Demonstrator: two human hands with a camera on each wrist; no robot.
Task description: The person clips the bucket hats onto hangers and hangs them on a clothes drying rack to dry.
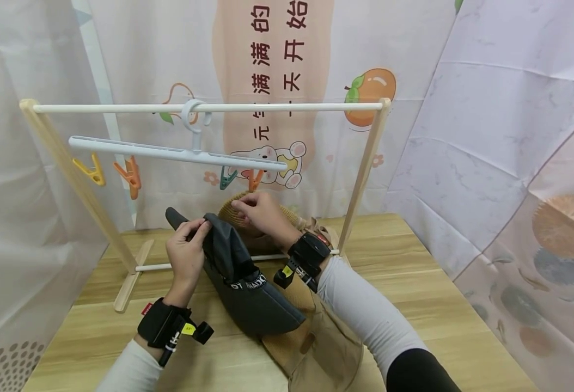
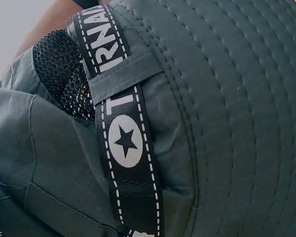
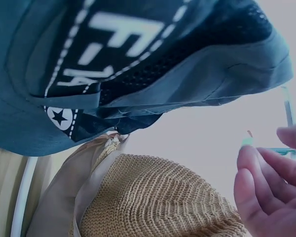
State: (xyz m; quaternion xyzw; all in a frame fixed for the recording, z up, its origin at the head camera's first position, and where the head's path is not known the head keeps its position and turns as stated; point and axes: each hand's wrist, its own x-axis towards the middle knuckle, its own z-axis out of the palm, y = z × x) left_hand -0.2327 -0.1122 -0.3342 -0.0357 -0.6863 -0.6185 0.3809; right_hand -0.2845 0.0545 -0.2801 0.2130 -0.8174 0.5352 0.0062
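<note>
A dark grey-green brimmed hat (image 1: 248, 305) hangs tilted over the table, its lettered black band (image 2: 126, 140) with a star facing the left wrist camera. My left hand (image 1: 187, 250) pinches the top of its crown between thumb and fingers. My right hand (image 1: 269, 218), fingers bent and holding nothing, is raised beside the hat, just under an orange clip (image 1: 255, 179). In the right wrist view its fingers (image 3: 266, 185) are apart from the hat. A pale blue clip hanger (image 1: 179, 155) hangs tilted above both hands, with a green clip (image 1: 227, 178) near the right hand.
The hanger hooks over the white bar (image 1: 292, 107) of a wooden rack (image 1: 365, 174). Yellow (image 1: 91, 170) and orange clips (image 1: 130, 177) hang at its left. Behind and below the dark hat lie a knitted straw-coloured hat (image 3: 158, 197) and a tan cloth item (image 1: 328, 343) on the wooden table (image 1: 404, 272).
</note>
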